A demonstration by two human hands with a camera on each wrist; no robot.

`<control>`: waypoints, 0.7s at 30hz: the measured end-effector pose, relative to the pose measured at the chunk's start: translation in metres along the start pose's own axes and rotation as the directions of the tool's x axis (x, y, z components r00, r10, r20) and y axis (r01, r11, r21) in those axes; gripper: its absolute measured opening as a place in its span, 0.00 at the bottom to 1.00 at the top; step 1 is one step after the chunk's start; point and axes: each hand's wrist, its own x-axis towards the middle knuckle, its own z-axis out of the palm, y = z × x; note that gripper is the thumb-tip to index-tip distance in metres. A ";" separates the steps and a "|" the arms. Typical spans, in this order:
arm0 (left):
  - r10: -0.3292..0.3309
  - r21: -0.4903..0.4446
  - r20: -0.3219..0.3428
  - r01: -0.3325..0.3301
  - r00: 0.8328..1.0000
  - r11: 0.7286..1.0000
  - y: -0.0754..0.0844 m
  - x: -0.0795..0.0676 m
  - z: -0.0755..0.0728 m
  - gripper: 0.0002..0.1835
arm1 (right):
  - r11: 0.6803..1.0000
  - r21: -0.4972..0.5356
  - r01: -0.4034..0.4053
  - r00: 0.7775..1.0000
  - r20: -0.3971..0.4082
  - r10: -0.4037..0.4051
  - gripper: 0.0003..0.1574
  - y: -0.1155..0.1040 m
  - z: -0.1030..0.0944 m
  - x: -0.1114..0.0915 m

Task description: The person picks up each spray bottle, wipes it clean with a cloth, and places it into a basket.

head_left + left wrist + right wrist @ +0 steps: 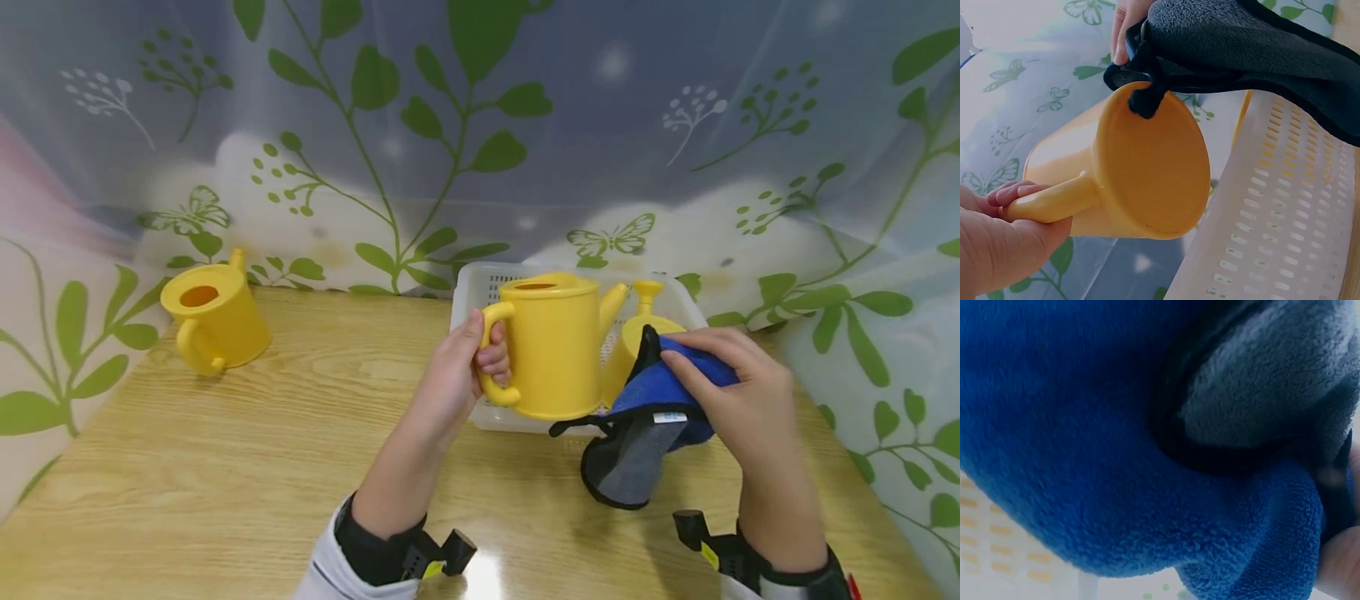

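Looking light, stiff and slippery, the watering can [553,354] is well gripped by its handle [497,394], left hand [459,360]; soft cloth [639,398] is pinched, right hand [746,387].

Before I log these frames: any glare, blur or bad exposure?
Head: bright glare on the wooden table at the bottom edge; left wrist: dim, bluish cast, pale highlight along the held yellow watering can; right wrist: dark, blue cloth filling most of it, basket behind soft.
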 end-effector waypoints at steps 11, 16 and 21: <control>0.003 -0.031 0.002 -0.003 1.000 1.000 -0.003 0.003 -0.002 0.18 | 0.939 -0.009 0.343 0.937 -0.063 -0.342 0.14 -0.036 0.019 0.019; -0.009 -0.041 -0.020 0.008 1.000 0.999 -0.008 0.008 -0.004 0.18 | 0.861 -0.057 0.505 0.861 -0.038 -0.507 0.14 -0.052 0.033 0.034; -0.002 -0.042 -0.021 0.001 1.000 0.999 -0.012 0.011 -0.003 0.17 | 0.802 -0.080 0.593 0.805 0.031 -0.592 0.14 -0.060 0.047 0.043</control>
